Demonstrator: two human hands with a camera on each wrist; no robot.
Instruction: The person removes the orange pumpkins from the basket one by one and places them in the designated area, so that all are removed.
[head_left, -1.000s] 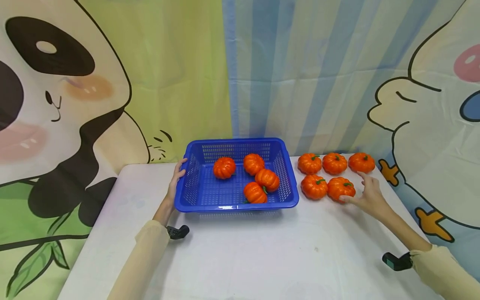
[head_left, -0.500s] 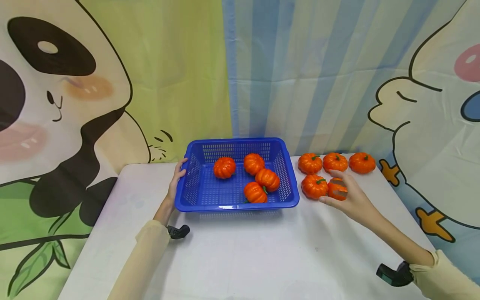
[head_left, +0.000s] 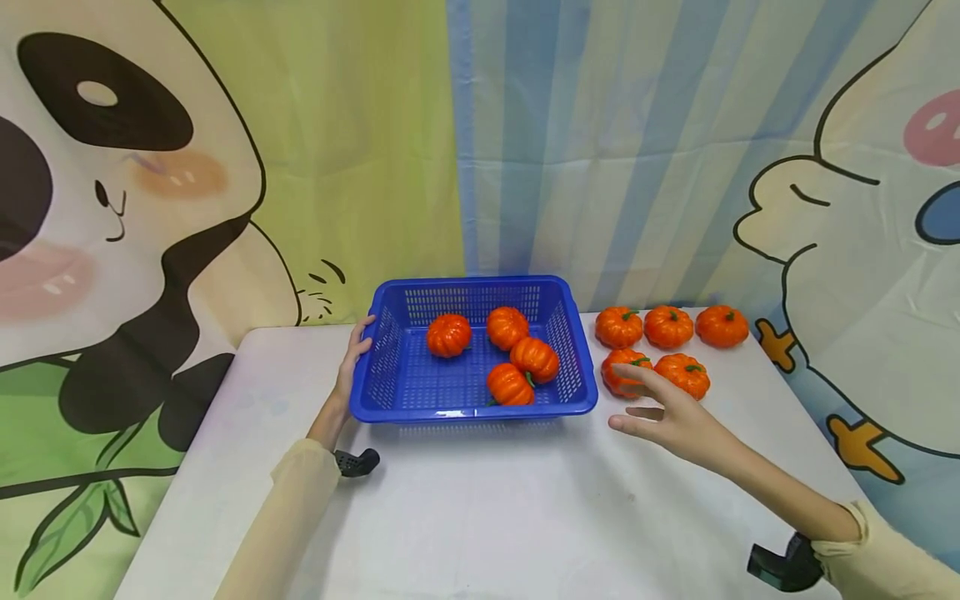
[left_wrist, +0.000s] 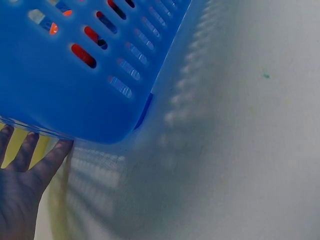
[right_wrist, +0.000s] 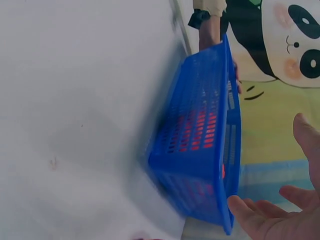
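Presently on the white table (head_left: 480, 517):

Item 1, blue basket (head_left: 401, 392): perforated plastic, set toward the back edge at the middle. Left hand (head_left: 352, 354) rests against its left rim with fingers touching the upper corner; whether they curl over it cannot be told. Contents: four small orange pumpkins (head_left: 512, 385).

Item 2, five loose pumpkins near the back right corner: three in a back row (head_left: 668, 327), two in front. The front-left pumpkin (head_left: 619, 367) lies just beside the basket's right wall.

Item 3, right hand (head_left: 671, 417): released, fingers spread and relaxed, holding nothing, hovering over the table with its fingertips at the front-left pumpkin; contact cannot be confirmed. The right wrist view shows an empty palm facing the basket.

Handling note, as judgement: the pumpkins look like light, stiff, glossy ribbed replicas, unlikely to break but somewhat slippery. Best taken round the body from above, fingers seated in the ribs, not by the small green stem.

Surround: cartoon-printed backdrop (head_left: 225, 167).
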